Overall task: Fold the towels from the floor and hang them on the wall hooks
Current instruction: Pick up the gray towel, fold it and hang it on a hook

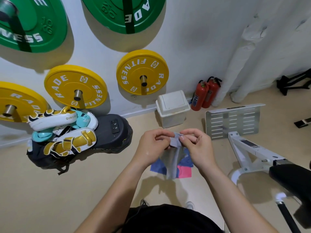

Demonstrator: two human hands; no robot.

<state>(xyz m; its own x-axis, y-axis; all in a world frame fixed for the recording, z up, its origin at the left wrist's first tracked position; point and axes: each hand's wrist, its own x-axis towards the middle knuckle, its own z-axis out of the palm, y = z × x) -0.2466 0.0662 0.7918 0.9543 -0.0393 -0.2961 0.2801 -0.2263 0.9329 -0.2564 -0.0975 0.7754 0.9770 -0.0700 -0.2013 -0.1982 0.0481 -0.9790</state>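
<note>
Well off to the left of our left hand, round green rubber weight plates point(32, 22) and round yellow rubber weight plates point(75, 86) hang on pegs on the white wall. Below the yellow ones, still left of that hand, a heap of white-and-gold padded boxing mitts point(70, 143) lies on a low black rounded base point(114, 135) on the beige floor.

Our left hand point(151, 145) is raised in front of us with its fingers curled, pinching the top edge of a small grey cloth towel point(174, 157). The towel hangs straight down from between the two hands, clear of the floor as far as we can tell.

Under the hands, a blue cloth towel point(157, 168) lies flat on the floor with a pink cloth towel point(184, 171) just beside it; the hanging grey one covers part of both.

Our right hand point(197, 147) is close beside the left, thumb and fingers bent and nipping the same top edge of the grey towel.

Beyond the hands, by the wall, stands a white plastic swing-lid bin point(172, 108), and to the right of it are two red fire extinguishers point(204, 95). Right of our right hand there is a white slotted metal plate point(234, 121) on a white frame, and nearer us on that side a black padded cushion point(292, 179).
</note>
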